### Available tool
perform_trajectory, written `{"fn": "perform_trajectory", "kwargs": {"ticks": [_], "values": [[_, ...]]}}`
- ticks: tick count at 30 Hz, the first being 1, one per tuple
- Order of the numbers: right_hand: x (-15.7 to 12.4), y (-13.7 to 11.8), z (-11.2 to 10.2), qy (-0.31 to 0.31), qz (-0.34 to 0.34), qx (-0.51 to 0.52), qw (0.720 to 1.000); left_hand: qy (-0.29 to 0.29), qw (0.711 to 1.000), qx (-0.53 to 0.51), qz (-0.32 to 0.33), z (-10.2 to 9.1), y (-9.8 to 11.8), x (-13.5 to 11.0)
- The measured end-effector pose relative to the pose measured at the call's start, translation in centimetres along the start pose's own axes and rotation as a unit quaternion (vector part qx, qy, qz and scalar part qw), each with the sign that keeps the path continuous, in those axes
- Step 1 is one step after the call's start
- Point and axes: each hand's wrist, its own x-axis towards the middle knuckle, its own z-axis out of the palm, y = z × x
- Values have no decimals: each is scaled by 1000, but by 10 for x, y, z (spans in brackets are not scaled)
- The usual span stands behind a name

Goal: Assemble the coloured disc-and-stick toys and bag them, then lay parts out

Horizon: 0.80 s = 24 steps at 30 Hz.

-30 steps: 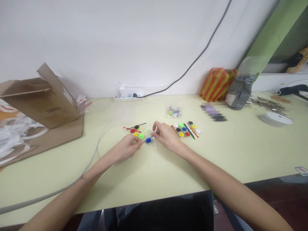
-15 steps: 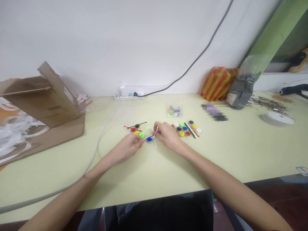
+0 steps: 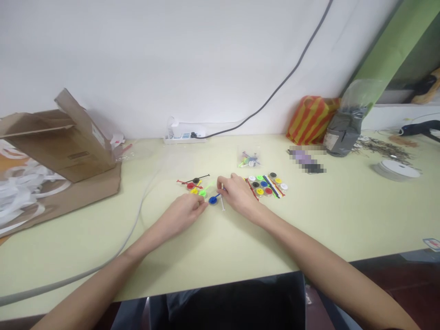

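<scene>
My left hand [image 3: 182,213] rests at the middle of the pale green table with its fingertips at the edge of a blue round cap [image 3: 213,200]. Its grip is hidden, so I cannot tell whether it holds anything. A thin blue stick runs from that cap under my right hand [image 3: 239,195], whose fingers pinch beside a thin white stick [image 3: 223,199]. Left of the cap lie a green cap [image 3: 202,193], a yellow cap [image 3: 194,190] and a red cap [image 3: 190,185]. Several more coloured caps [image 3: 263,184] and sticks lie to the right.
A clear bag of small coloured parts [image 3: 248,158] lies behind my hands. Along the back are a power strip [image 3: 184,137], a striped bag [image 3: 312,120] and a grey bag [image 3: 342,133]. A cardboard box [image 3: 65,146] sits left, a white tape roll [image 3: 395,169] right.
My left fingertips have shifted slightly right toward the blue cap. The fingers of my right hand have spread a little around the white stick.
</scene>
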Motion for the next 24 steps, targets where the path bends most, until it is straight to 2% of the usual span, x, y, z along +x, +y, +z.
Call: {"fn": "perform_trajectory", "kwargs": {"ticks": [5,11,15,17,20,24], "values": [[-3,0,-2,25,-30,52,998,-4,1000,-24,-12,-2,4,-3],[-4,3,-2,50,-41,131,989,-12,997,-76,-18,-1,0,0],[-3,4,-5,77,-53,196,976,-25,990,-141,-15,-4,1,0],[-2,6,-7,105,-50,248,962,-28,981,-193,-23,-8,3,0],[1,9,-9,131,-39,346,928,0,963,-268,-39,-14,5,0],[5,10,-11,101,-27,460,882,59,942,-327,-51,-15,1,4]]}}
